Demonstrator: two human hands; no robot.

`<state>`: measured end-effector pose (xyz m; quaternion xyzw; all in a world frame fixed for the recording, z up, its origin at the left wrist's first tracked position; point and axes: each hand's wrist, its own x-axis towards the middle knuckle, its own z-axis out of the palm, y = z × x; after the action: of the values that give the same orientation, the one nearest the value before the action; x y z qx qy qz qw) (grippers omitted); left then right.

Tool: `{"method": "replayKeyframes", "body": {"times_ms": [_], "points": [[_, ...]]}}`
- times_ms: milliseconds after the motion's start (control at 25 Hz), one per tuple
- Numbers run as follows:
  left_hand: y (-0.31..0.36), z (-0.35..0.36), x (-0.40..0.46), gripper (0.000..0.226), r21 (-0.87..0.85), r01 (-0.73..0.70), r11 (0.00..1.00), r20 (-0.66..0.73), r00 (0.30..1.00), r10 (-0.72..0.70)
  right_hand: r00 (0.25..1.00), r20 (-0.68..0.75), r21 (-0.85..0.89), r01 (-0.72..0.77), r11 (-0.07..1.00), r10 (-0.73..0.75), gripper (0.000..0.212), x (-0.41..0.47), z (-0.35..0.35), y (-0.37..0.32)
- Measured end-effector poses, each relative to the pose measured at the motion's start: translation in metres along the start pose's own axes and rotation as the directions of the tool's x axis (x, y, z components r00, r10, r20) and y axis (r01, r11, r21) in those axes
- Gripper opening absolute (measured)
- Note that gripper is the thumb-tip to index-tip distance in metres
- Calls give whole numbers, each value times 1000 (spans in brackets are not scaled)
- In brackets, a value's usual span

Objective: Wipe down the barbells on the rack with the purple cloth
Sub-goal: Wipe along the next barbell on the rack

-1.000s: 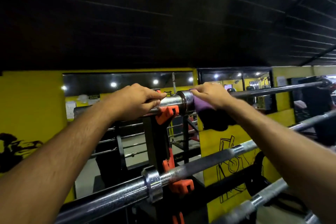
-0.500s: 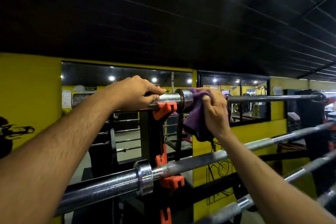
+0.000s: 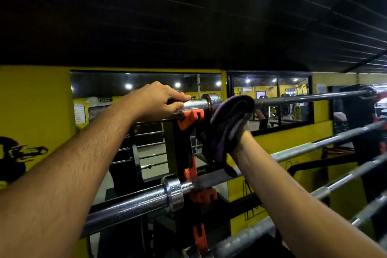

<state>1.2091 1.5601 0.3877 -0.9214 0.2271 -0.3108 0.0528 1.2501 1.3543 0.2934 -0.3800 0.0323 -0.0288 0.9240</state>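
Note:
The top barbell [image 3: 303,98] lies across the rack at head height, resting in an orange hook [image 3: 191,117]. My left hand [image 3: 161,100] grips its chrome sleeve just left of the collar [image 3: 210,99]. The purple cloth [image 3: 228,123] is draped over the thin shaft right of the collar and covers my right hand [image 3: 244,132], which holds it from below; only the wrist and a bit of the hand show. A second barbell [image 3: 134,205] lies lower on the rack, and further bars [image 3: 247,236] sit below it.
The black rack upright [image 3: 180,153] with orange hooks stands between my arms. A yellow wall [image 3: 31,100] with mirrors is behind. The far rack post [image 3: 360,123] holds the bars' other ends at the right.
My right hand has turned under the top bar, so the cloth now wraps over the shaft and hides the hand. The left hand keeps its grip on the sleeve.

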Motion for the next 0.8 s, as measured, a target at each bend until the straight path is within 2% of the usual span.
{"method": "replayKeyframes", "body": {"times_ms": [80,120,160,200,240,280,360,440,480,560,600,640,720,800], "points": [[-2,0,0,40,-38,-9,999,-16,1000,9,999,46,-141,32,989,-25,47,-9,-2,2],[-3,0,0,39,-52,-5,999,-18,1000,5,993,66,-243,108,964,-94,39,-12,-8,0],[-4,0,0,39,-53,-1,999,-16,1000,0,972,115,-348,234,908,-206,27,-11,-18,-2],[-4,0,0,39,-48,1,999,-11,1000,-2,918,181,-415,397,818,-353,16,-13,-27,-7],[-3,0,0,39,-43,-3,999,-8,1000,3,826,254,-414,564,715,-504,10,-17,-34,-15],[-2,0,0,39,-42,-9,999,-9,1000,9,698,312,-388,713,585,-644,12,-21,-34,-26],[2,-1,-1,39,-34,-27,999,-22,999,27,407,367,-334,897,290,-836,15,-23,-21,-47],[5,-4,-5,40,-7,-49,999,-36,998,48,228,512,-344,938,45,-828,17,-16,5,-58],[5,-6,-9,40,15,-64,998,-40,997,65,193,630,-374,924,-76,-752,18,-8,19,-55],[2,-5,-18,41,70,-84,994,-46,995,88,271,827,-474,806,-354,-492,20,15,37,-48],[1,-5,-22,43,96,-85,992,-54,994,91,335,852,-507,717,-479,-401,23,25,47,-50],[0,-3,-25,44,111,-88,990,-65,993,95,426,834,-551,644,-530,-350,26,33,57,-57],[0,1,-27,45,120,-76,990,-86,992,87,635,752,-616,583,-530,-176,33,38,81,-75],[2,3,-25,44,140,-50,989,-86,994,62,796,603,-707,561,-430,47,27,35,105,-91]]}}
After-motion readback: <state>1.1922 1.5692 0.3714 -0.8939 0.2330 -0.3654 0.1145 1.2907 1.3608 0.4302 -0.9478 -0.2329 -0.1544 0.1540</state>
